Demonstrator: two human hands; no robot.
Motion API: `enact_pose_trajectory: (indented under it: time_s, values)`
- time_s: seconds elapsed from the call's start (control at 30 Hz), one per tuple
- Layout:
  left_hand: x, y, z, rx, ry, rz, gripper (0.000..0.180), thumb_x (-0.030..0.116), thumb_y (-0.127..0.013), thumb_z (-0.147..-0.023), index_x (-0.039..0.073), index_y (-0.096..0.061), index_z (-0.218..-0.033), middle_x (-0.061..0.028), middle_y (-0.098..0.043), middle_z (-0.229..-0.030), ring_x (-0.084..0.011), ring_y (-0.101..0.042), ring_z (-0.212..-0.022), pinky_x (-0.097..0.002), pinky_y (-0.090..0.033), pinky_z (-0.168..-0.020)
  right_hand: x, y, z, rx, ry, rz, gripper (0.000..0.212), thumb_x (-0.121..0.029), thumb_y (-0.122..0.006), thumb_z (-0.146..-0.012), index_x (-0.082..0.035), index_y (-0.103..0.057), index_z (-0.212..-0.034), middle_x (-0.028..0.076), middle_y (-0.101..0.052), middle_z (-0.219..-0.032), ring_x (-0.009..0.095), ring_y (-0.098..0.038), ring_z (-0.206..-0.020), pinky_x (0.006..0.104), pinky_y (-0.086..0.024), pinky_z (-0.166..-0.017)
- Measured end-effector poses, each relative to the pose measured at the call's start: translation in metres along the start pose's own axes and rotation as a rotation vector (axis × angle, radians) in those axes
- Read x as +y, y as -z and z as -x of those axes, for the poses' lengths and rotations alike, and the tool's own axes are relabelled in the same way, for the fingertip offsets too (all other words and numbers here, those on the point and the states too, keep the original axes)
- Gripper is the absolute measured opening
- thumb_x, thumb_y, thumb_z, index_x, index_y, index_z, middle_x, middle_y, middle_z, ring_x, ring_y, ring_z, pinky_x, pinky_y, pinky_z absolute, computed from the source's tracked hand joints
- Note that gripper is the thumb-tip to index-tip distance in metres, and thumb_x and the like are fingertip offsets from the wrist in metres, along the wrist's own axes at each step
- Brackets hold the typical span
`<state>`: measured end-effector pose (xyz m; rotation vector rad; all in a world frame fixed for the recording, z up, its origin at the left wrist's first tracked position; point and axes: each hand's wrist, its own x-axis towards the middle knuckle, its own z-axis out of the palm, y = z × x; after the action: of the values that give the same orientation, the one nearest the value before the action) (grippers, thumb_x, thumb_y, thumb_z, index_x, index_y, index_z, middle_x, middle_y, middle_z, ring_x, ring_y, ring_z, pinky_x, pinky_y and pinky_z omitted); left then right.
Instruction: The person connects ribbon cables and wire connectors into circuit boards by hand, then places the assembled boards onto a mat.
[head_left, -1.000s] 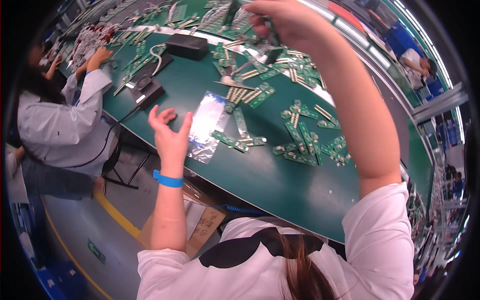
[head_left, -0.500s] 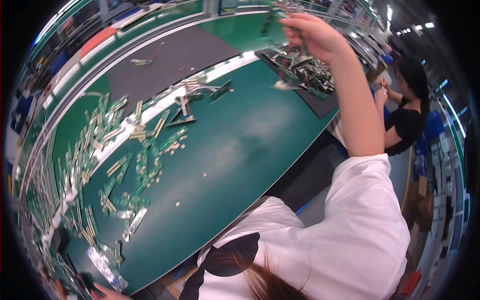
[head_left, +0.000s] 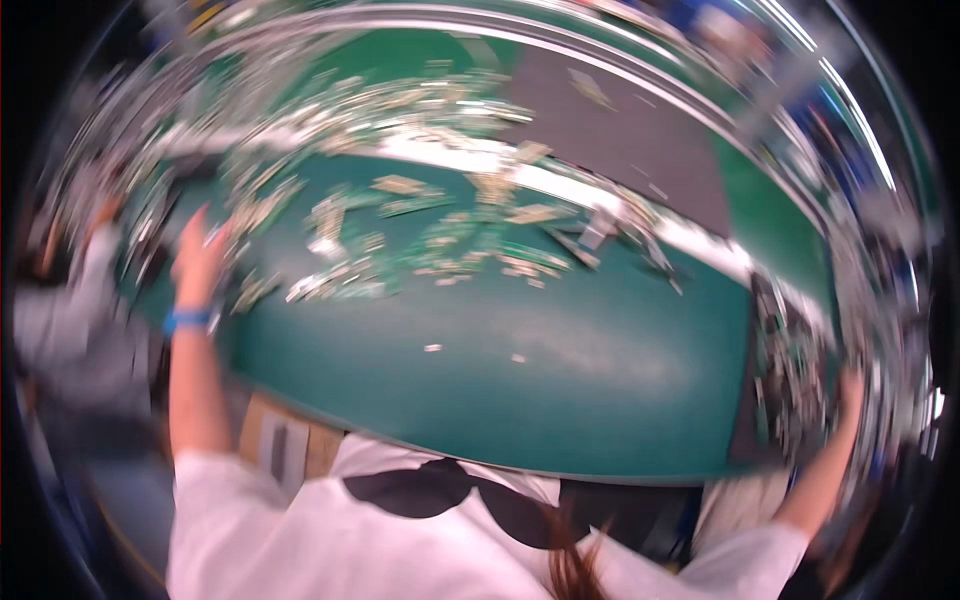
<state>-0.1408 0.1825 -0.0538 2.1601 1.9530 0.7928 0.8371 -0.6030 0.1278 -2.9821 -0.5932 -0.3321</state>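
Observation:
My left hand, with a blue band at the wrist, reaches over the left end of the green table, beside the strewn circuit board strips. Motion smears its fingers, and a small pale gleam between them cannot be made out. Far to the right, my right hand is stretched out at the edge of a heap of green boards and wires on a dark mat. Its fingers are too blurred to read.
Two small pale pieces, one of them a white bit, lie on the green tabletop. Behind the white rail lie more board strips and a grey mat. A co-worker in grey is close by on the left.
The whole view has swung round and blurred. My left hand has come up from the lower edge over the table's left end; my right arm now reaches out at the far right.

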Motion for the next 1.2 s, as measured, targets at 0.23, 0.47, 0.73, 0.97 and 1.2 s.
enact_pose_trajectory:
  time_s: [0.23, 0.47, 0.73, 0.97, 1.2]
  values:
    - [0.018, 0.043, 0.009, -0.008, 0.138, -0.216, 0.068, 0.052, -0.059, -0.079, 0.008, -0.045, -0.129, -0.0142, -0.055, -0.122, -0.0289, -0.052, -0.113, -0.0573, -0.027, -0.096, -0.105, -0.114, -0.038, -0.027, 0.081, -0.122, 0.032, -0.020, -0.068, -0.071, 0.002, -0.054, -0.089, 0.012, -0.056, -0.078, 0.020, -0.051, -0.073, 0.0336, -0.045, -0.069]
    - [0.036, 0.010, -0.020, -0.027, 0.084, -0.052, 0.051, 0.047, -0.061, -0.079, 0.011, -0.059, -0.116, -0.0064, -0.065, -0.097, -0.0225, -0.060, -0.092, -0.0435, -0.029, -0.089, -0.117, -0.066, -0.032, -0.019, -0.068, -0.086, 0.080, -0.048, -0.074, -0.069, 0.008, -0.047, -0.118, 0.021, -0.055, -0.115, 0.029, -0.054, -0.105, 0.0351, -0.042, -0.089]
    - [0.006, -0.007, -0.065, 0.019, 0.088, 0.166, 0.025, 0.030, -0.063, -0.080, 0.013, -0.069, -0.097, -0.0036, -0.068, -0.081, -0.0167, -0.063, -0.079, -0.0331, -0.043, -0.068, -0.222, -0.018, 0.018, 0.381, -0.274, 0.184, 0.062, -0.061, -0.057, -0.075, -0.015, -0.056, -0.117, 0.018, -0.055, -0.116, 0.034, -0.052, -0.109, 0.0461, -0.041, -0.090]
    - [0.035, 0.049, -0.047, -0.038, 0.166, 0.888, 0.024, 0.024, -0.063, -0.084, 0.006, -0.066, -0.100, 0.0015, -0.065, -0.091, -0.0083, -0.056, -0.082, -0.0251, -0.040, -0.072, -0.340, 0.020, 0.082, 0.792, -0.135, 0.022, 0.047, -0.048, -0.060, -0.079, -0.011, -0.061, -0.108, 0.017, -0.060, -0.106, 0.034, -0.054, -0.102, 0.0432, -0.041, -0.089]
    - [0.108, 0.113, 0.009, -0.562, 0.024, 1.379, 0.019, 0.018, -0.054, -0.089, 0.006, -0.063, -0.101, -0.0047, -0.063, -0.106, -0.0118, -0.056, -0.089, -0.0287, -0.043, -0.077, -0.602, 0.036, 0.234, 0.370, 0.676, -0.910, 0.028, -0.016, -0.063, -0.084, -0.001, -0.058, -0.107, 0.007, -0.057, -0.105, 0.015, -0.053, -0.099, 0.0294, -0.039, -0.090]
